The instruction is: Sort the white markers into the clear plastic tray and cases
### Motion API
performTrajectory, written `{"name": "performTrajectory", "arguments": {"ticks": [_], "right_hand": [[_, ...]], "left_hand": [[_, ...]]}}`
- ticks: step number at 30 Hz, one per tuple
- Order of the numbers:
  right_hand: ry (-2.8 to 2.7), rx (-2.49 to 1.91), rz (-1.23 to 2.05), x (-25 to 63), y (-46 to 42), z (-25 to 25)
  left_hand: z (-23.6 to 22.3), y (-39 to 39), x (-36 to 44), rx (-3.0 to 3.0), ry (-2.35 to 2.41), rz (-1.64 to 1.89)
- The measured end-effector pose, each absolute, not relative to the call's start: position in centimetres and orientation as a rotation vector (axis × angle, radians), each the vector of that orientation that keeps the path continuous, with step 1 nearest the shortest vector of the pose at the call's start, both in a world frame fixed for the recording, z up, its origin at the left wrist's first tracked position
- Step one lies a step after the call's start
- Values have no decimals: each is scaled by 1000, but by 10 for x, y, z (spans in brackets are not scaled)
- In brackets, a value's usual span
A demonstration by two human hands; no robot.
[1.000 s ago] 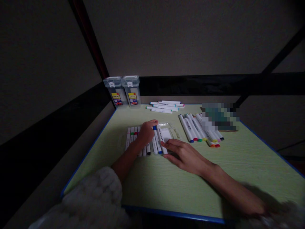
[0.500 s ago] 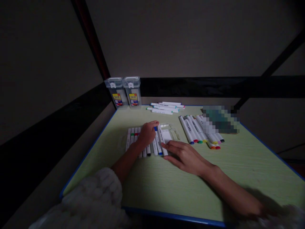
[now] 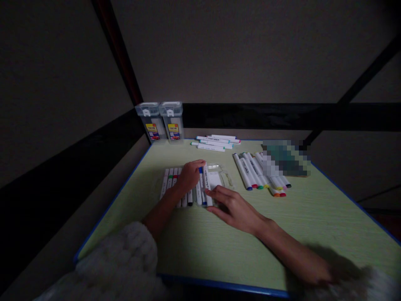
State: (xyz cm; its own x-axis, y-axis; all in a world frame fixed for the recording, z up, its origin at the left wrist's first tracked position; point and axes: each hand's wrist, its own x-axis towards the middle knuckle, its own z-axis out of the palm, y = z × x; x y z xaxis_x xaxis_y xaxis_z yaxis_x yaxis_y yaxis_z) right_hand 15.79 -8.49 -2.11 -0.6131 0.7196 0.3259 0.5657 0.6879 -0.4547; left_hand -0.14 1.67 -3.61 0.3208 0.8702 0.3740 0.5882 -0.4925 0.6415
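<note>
A clear plastic case [image 3: 230, 177] lies flat on the table, with a row of white markers [image 3: 166, 184] side by side in its left part. Over the row's right end is one white marker [image 3: 206, 182], beside a blue-banded marker [image 3: 200, 194]. My left hand [image 3: 189, 176] is closed, its fingertips at the far end of that white marker, and it hides part of the row. Fingers and thumb of my right hand [image 3: 234, 207] pinch the marker's near end. Whether the marker rests fully in the case I cannot tell.
Thick white markers with coloured ends [image 3: 247, 171] lie to the right, beside a blurred greenish flat object [image 3: 285, 156]. Several thinner markers [image 3: 213, 147] lie at the back. Two lidded clear boxes [image 3: 174, 121] stand at the far left corner of the blue-edged table [image 3: 194, 246].
The white marker's near end has swung left, closer to the blue-banded marker, and my right hand has moved left with it. The whole view has shifted slightly.
</note>
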Motion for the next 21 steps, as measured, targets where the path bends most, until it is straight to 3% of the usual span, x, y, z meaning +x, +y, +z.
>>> {"name": "performTrajectory", "arguments": {"ticks": [21], "right_hand": [[-2461, -1067, 245, 150, -89, -20]], "left_hand": [[-33, 15, -4, 2285, 1306, 990]]}}
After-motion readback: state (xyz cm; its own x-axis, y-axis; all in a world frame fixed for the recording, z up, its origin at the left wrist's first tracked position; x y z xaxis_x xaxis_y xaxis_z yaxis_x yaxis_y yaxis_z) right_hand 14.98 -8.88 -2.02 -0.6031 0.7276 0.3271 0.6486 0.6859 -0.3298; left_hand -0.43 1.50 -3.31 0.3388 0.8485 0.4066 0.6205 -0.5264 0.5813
